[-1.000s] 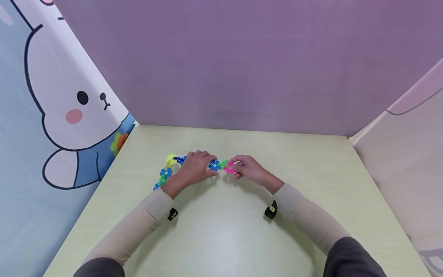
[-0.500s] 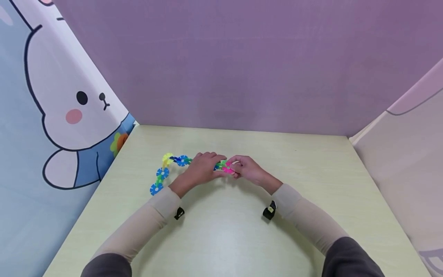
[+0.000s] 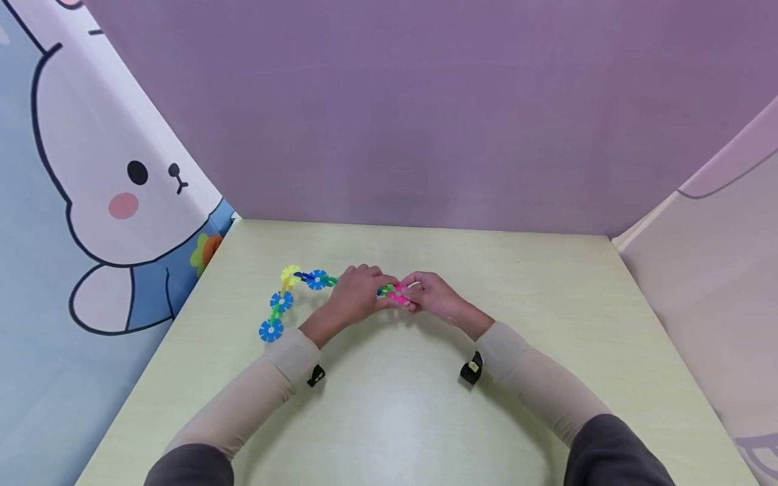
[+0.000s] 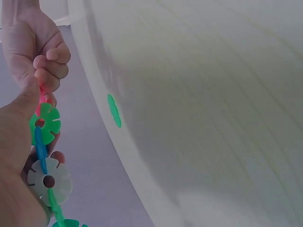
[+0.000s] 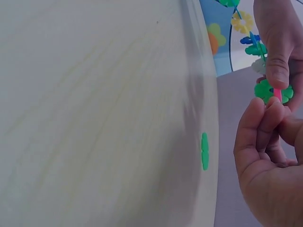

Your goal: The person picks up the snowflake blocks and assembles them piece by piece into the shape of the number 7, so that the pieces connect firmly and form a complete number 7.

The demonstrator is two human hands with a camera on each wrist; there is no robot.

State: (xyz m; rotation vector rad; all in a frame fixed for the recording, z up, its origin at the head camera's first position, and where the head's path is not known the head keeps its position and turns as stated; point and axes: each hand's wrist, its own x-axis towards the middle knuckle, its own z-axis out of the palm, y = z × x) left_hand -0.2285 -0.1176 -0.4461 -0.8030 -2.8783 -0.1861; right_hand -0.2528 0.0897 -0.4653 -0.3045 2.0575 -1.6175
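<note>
A chain of interlocking plastic snowflake discs [image 3: 281,301], in blue, green and yellow, bends across the table from the left into my left hand [image 3: 360,295]. That hand grips the chain near its right end, thumb close to a green disc [image 4: 53,118]. A blue disc [image 4: 40,150] and a whitish disc [image 4: 61,182] follow within its grasp in the left wrist view. My right hand [image 3: 440,298] pinches a pink disc [image 3: 396,297] at the chain's end, its edge against the green one. Fingers hide most of the pink disc.
A loose green disc [image 5: 205,151] lies on the pale table [image 3: 389,418] near the hands in both wrist views. A purple panel [image 3: 425,121] rises behind the table. A rabbit-printed cloth [image 3: 121,202] borders the left and a pale cloth [image 3: 711,270] the right.
My left hand has slid right along the chain, up to the right hand, uncovering discs on the left and covering the blue disc near the end. The right hand stays almost in place.
</note>
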